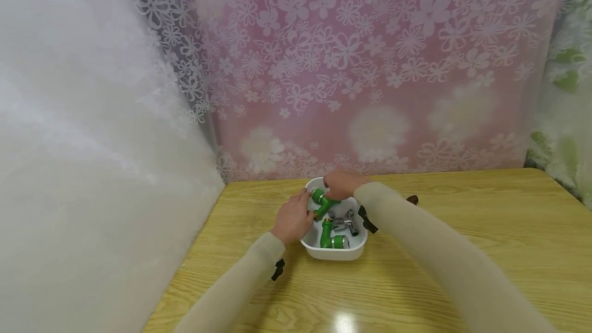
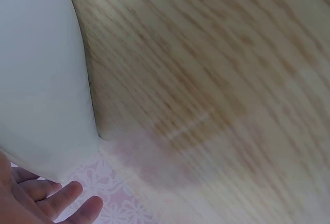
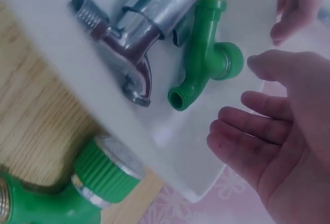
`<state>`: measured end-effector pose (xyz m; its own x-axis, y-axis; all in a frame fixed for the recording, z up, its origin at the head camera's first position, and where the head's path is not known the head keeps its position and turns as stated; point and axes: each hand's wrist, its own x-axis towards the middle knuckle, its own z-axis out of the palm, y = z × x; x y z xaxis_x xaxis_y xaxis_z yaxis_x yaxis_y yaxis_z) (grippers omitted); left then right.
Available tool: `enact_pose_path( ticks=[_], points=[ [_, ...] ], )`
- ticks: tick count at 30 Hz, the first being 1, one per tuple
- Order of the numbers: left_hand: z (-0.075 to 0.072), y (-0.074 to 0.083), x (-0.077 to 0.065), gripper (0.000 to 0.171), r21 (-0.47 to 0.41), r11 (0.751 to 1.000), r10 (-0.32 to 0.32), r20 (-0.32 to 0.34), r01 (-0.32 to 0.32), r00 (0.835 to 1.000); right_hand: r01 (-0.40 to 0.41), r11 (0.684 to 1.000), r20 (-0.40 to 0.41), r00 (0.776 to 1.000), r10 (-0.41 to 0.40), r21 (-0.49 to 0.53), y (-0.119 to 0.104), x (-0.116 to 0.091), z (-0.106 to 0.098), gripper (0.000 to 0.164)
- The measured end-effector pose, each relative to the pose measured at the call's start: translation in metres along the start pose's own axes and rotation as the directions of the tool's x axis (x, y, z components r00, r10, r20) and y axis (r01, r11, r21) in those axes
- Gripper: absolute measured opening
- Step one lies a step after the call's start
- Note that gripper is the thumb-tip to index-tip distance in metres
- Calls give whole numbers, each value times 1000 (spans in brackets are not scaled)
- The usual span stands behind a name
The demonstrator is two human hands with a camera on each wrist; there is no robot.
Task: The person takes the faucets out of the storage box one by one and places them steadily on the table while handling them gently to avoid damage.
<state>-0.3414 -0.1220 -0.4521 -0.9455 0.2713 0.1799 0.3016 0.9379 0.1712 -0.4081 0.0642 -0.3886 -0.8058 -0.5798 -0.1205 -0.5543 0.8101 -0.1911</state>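
Observation:
A white plastic basin [image 1: 335, 254] holds two green taps and some chrome taps [image 1: 341, 224]. The far green tap [image 3: 206, 48] has a brass threaded end and a ribbed knob. My right hand [image 1: 344, 184] reaches over the basin's far right part, beside that tap. In the right wrist view its fingers are loosely bent with nothing between them, the thumb tip close to the knob. The near green tap [image 1: 327, 235] lies at the basin's front. My left hand [image 1: 292, 217] is at the basin's left rim; its fingers [image 2: 62, 201] are loosely bent and its thumb is hidden in the left wrist view.
Another green tap [image 3: 67, 198] lies on the wooden table [image 1: 485, 251] outside the basin, seen in the right wrist view. A small dark brown object [image 1: 413, 199] shows beyond my right sleeve. A flowered pink curtain [image 1: 370, 91] hangs behind, with a white sheet [image 1: 92, 168] at left.

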Motion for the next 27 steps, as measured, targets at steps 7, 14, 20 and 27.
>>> enact_pose_path(
  ticks=[7, 14, 20, 27],
  points=[
    [-1, 3, 1, 55, -13, 1000, 2, 2, -2, 1000, -43, 998, 25, 999, 42, 52, -6, 7, 2, 19],
    [4, 2, 4, 54, -12, 1000, 18, -32, -19, 999, -53, 998, 20, 998, 52, 33, -5, 16, 11, 19],
    [6, 0, 4, 55, -6, 1000, 10, -38, -10, 999, -86, 996, 50, 995, 86, -13, -3, 25, 21, 24],
    [5, -3, 2, 55, -2, 1000, 7, -46, -8, 999, -126, 992, 75, 989, 125, 6, -7, 28, 24, 19]
  ],
)
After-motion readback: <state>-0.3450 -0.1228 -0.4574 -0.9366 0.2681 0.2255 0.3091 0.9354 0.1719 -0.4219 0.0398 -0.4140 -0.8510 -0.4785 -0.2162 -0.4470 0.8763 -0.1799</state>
